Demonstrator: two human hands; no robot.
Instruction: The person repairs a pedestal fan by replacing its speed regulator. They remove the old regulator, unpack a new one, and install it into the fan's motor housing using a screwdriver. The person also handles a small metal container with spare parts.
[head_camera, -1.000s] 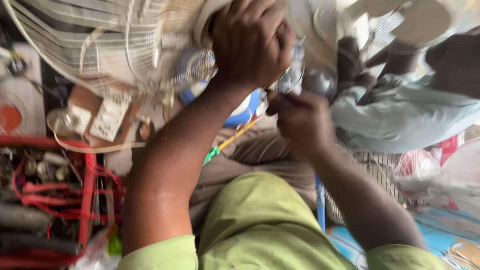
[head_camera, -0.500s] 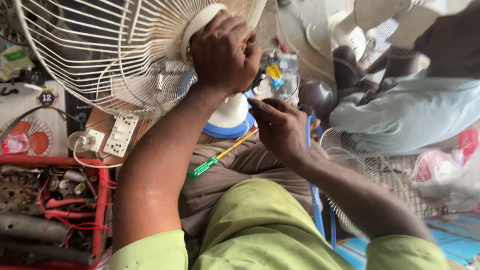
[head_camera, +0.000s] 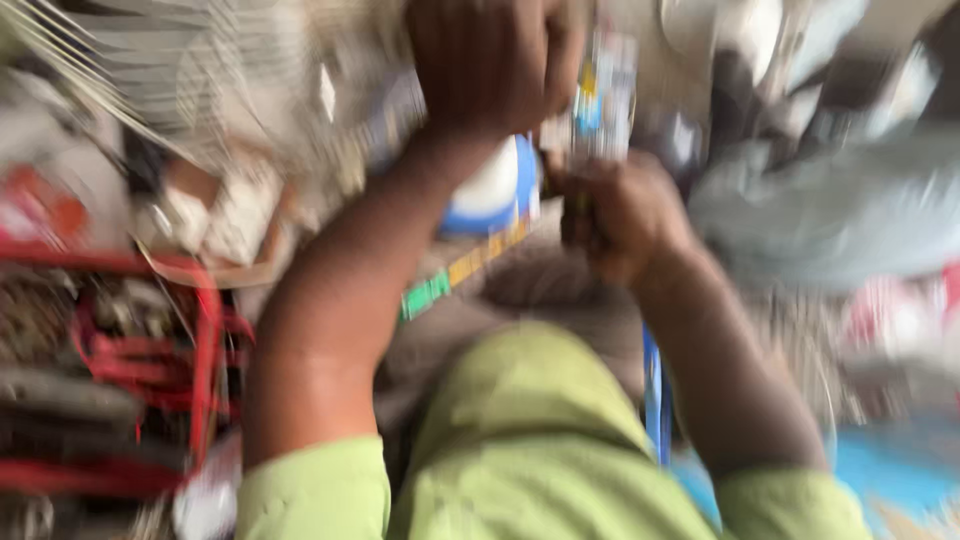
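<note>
- Everything is smeared with motion blur here, so I call only what I can make out.
- My left hand (head_camera: 490, 60) is up at the top of the view, curled over the pale hub at the middle of the wire fan guard (head_camera: 150, 70); the fingers look bunched together on it, though the blur hides exactly how they clamp.
- The fan guard spreads out to the left of that hand, its thin white wires fanning toward the upper left corner.
- My right hand (head_camera: 625, 215) sits lower and to the right, closed into a loose fist, fingers together around something slim and dark; I cannot tell what it is.
- Just above that fist is the fan motor (head_camera: 605, 95), a blurred block with yellow and blue patches, close to both hands.
- Between my forearms lies a white and blue rounded fan part (head_camera: 495, 190), just beside my left wrist.
- A screwdriver with a green and yellow handle (head_camera: 455, 280) lies slanted below it, on my lap, near my left forearm and touched by neither hand.
- A red metal frame (head_camera: 205, 330) with red wires and dark parts sits at the left, well apart from my hands.
- Pale grey-blue cloth (head_camera: 830, 220) is bunched at the right, beyond my right hand.
- My green sleeves fill the bottom edge.
</note>
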